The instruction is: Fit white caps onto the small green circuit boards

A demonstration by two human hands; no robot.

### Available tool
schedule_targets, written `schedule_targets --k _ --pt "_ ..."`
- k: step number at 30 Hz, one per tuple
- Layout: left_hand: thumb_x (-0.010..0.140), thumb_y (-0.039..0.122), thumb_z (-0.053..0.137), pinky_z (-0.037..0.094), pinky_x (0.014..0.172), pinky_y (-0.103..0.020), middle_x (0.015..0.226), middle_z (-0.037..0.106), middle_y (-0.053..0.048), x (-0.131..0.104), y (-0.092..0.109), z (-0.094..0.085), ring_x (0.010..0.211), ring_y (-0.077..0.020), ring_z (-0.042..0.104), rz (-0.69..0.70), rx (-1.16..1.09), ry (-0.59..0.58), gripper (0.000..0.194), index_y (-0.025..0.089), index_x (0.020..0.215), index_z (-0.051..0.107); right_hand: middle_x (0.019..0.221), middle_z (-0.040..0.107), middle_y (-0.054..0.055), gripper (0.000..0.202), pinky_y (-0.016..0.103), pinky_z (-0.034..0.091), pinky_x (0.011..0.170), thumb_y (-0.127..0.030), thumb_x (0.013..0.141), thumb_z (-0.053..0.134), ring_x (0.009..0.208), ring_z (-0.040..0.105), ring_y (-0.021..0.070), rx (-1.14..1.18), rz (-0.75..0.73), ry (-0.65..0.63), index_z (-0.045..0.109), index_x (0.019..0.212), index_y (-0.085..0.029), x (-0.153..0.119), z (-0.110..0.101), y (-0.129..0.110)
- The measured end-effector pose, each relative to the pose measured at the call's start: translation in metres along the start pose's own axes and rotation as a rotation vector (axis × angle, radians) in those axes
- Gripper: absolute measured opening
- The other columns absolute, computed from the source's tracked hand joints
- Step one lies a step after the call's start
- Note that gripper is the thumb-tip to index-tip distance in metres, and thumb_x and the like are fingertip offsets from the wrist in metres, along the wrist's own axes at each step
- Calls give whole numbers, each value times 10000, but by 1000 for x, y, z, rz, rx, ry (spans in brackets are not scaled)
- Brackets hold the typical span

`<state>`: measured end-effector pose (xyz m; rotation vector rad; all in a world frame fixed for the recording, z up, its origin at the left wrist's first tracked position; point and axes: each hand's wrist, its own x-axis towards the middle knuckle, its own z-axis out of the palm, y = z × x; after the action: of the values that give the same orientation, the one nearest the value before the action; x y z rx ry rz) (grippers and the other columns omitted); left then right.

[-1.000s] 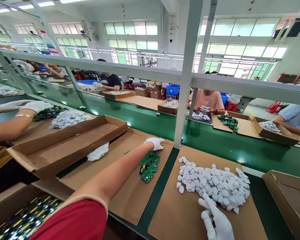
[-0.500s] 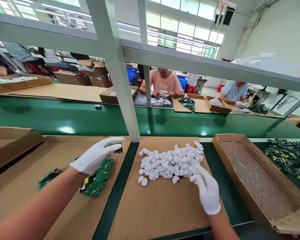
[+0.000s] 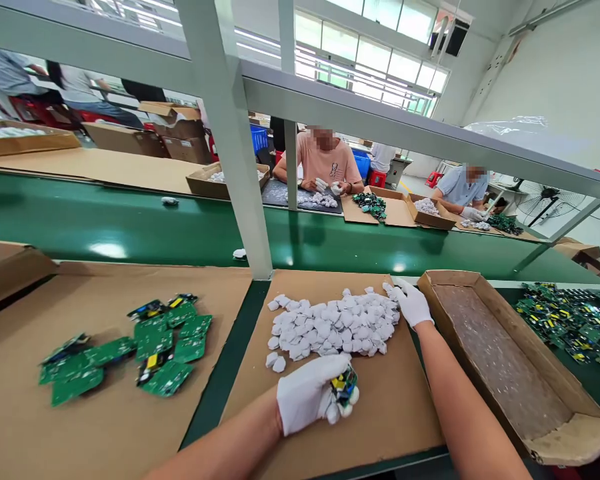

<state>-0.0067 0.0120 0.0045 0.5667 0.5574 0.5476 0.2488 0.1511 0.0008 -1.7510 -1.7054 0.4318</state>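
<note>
My left hand (image 3: pixel 313 393), in a white glove, is wrapped round a small circuit board (image 3: pixel 344 383) with yellow and blue parts, just in front of the pile of white pieces (image 3: pixel 330 327). That pile lies on a cardboard sheet (image 3: pixel 360 427). At the pile's back right corner is my right hand (image 3: pixel 411 301), also gloved; its fingertips touch the white pieces there, and whether they grip one is hidden. Several green circuit boards (image 3: pixel 153 337) lie on the cardboard to the left.
A long cardboard tray (image 3: pixel 495 360) stands at the right, beside more circuit boards (image 3: pixel 565 320). Behind runs a green belt (image 3: pixel 205 230) with small white items. A grey post (image 3: pixel 235 147) rises mid-view. Two people (image 3: pixel 325 157) sit across the belt.
My left hand has moved right and down from over the left boards and now holds a board. My right hand has moved up to the pile's far corner. A white item has appeared beside the post.
</note>
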Motion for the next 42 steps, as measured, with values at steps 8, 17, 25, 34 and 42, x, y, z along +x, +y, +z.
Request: schedule_targets --k 8,17,25,34,42 --pt "721 518 589 318 306 -133 584 637 -74 -7 0 -8 400 -95 541 -3 185 -44 389 160 671 443 1151 561 69 257 405 484 834 -305 895 536 980 573 201 84 208 -129 557 1113 -170 44 18 -6" --pt "712 519 577 248 274 -142 680 682 -125 -7 5 -8 346 -69 505 -25 225 -97 408 143 619 449 901 608 30 285 262 519 569 -343 901 520 669 598 116 526 267 -65 537 1103 -143 22 -4 -8" --pt "754 485 567 230 317 -147 692 702 -96 -10 7 -3 359 -77 521 -119 228 0 612 133 1231 416 622 527 -37 449 237 429 336 -419 800 583 406 472 95 606 129 15 516 1177 -184 -92 -23 -25" --pt "794 450 541 257 329 -158 723 706 -114 -8 5 -8 365 -75 517 -106 283 6 556 112 1228 464 924 623 49 27 411 398 932 -212 747 583 950 558 199 399 -97 229 578 770 -226 -143 1 -15" --pt "776 477 556 261 329 -160 711 699 -101 -9 7 -4 368 -74 512 -89 255 13 548 119 1185 485 739 654 7 140 334 519 702 -248 756 630 660 625 160 527 -28 78 574 875 -202 -149 5 -29"
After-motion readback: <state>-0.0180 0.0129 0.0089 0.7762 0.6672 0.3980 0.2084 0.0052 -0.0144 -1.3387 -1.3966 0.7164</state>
